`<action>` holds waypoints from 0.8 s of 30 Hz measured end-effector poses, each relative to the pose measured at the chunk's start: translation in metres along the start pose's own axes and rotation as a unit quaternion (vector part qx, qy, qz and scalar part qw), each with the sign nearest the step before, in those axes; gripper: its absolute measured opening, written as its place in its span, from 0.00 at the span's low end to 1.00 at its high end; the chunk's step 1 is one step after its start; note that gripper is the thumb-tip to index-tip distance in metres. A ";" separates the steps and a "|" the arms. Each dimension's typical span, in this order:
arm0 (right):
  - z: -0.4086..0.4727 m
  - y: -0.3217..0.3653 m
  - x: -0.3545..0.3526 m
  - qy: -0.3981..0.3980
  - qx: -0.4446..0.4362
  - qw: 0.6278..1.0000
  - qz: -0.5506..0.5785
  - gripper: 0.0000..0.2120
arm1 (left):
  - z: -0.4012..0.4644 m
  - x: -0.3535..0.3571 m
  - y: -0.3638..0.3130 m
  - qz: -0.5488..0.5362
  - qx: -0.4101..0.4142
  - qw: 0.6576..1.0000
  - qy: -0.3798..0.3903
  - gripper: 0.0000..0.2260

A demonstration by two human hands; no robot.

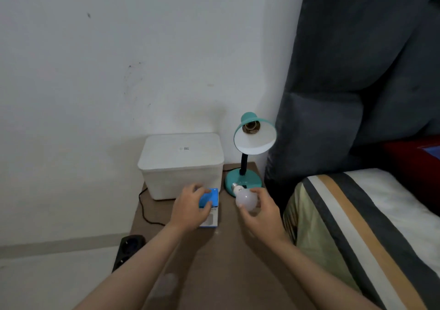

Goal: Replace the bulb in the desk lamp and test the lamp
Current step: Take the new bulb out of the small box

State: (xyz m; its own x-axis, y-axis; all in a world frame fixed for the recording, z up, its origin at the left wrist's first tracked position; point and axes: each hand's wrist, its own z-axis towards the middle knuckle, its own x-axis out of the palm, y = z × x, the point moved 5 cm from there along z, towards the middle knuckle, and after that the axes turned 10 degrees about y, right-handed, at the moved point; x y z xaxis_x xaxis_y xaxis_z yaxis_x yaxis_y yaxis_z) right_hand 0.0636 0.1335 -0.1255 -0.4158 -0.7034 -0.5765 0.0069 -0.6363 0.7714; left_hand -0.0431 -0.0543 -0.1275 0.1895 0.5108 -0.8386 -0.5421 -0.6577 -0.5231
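Head view: right hand (258, 211) pinches the bulb (245, 197), cap toward 11 o'clock, empty lamp socket (251, 127) at 12; left hand (190, 211) clasps the box (210, 202).

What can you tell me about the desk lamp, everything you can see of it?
The lamp is teal, glossy like painted metal or plastic. A round base sits at the table's back right corner, next to the white box. A short black neck rises to a cone shade, white inside, tilted toward the camera. Its socket is empty and unlit. The bulb in the right hand overlaps the base's front edge; contact is unclear.
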 end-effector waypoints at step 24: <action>0.009 -0.035 0.056 -0.003 0.094 0.994 -0.052 0.20 | -0.013 0.028 0.015 -0.118 -0.072 0.987 -0.078 0.16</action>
State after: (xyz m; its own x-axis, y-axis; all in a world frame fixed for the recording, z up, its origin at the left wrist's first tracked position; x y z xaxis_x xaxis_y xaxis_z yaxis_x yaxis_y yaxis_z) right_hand 0.0315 0.1190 -0.1823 -0.4103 -0.6348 -0.6548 -0.2056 -0.6351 0.7446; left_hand -0.0351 -0.0573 -0.1612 0.1620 0.7308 -0.6631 -0.3737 -0.5765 -0.7266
